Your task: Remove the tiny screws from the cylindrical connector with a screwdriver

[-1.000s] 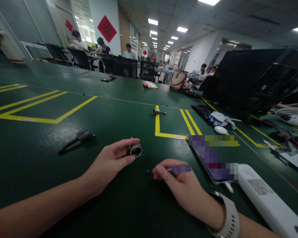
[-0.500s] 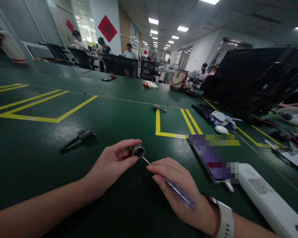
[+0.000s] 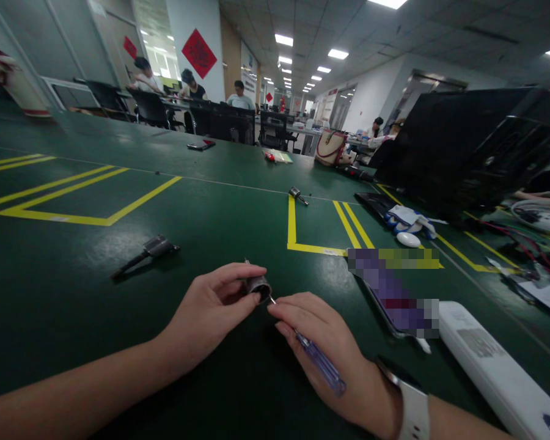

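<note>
My left hand (image 3: 220,305) pinches a small grey hollow metal cylinder (image 3: 259,283) between thumb and fingers, its open end tilted towards me. In my right hand (image 3: 325,342) is a screwdriver (image 3: 321,362) with a clear purple handle. Its thin shaft reaches the lower right of the cylinder's open end; whether the tip is inside or against the rim is hidden. To the left of my left hand lies a dark cylindrical part with a long shaft (image 3: 150,252). A smaller part of similar shape (image 3: 297,195) rests farther back, at the corner of some yellow tape.
The green table (image 3: 229,208) carries yellow tape lines. On the right are a phone (image 3: 385,293) and a long white power strip-like box (image 3: 495,360). Behind them lie a white oval object (image 3: 408,239), a blue-white cloth (image 3: 410,219) and a large black case (image 3: 458,146). People sit at tables beyond.
The cylinder has shifted slightly right and down, its open end tipping lower. The screwdriver hand has drawn a little left, its handle swinging left. The small far part has rolled slightly right.
</note>
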`<action>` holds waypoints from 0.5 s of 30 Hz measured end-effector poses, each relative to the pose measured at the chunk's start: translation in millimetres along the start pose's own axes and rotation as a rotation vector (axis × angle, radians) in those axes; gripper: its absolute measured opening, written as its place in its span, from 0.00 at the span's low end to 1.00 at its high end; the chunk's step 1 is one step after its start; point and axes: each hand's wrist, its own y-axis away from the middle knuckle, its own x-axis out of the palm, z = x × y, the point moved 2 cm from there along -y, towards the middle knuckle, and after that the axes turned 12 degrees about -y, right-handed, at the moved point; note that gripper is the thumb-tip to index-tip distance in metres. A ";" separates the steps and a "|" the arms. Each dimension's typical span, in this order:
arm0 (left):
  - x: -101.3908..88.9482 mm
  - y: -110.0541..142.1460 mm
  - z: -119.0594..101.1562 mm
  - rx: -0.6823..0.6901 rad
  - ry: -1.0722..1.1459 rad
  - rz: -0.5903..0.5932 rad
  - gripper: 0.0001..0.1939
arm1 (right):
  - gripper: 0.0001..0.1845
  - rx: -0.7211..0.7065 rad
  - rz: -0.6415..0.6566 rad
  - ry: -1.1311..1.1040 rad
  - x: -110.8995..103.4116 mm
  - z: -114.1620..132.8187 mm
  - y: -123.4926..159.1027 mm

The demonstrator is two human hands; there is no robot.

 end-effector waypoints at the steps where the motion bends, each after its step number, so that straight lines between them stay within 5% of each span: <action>1: 0.2 0.0 -0.3 -0.003 -0.008 -0.014 0.16 | 0.21 -0.006 0.003 0.008 0.4 0.6 0.0; 15: 2.0 0.4 -2.1 -0.032 -0.013 -0.065 0.14 | 0.15 -0.067 0.071 0.152 3.0 5.6 -0.9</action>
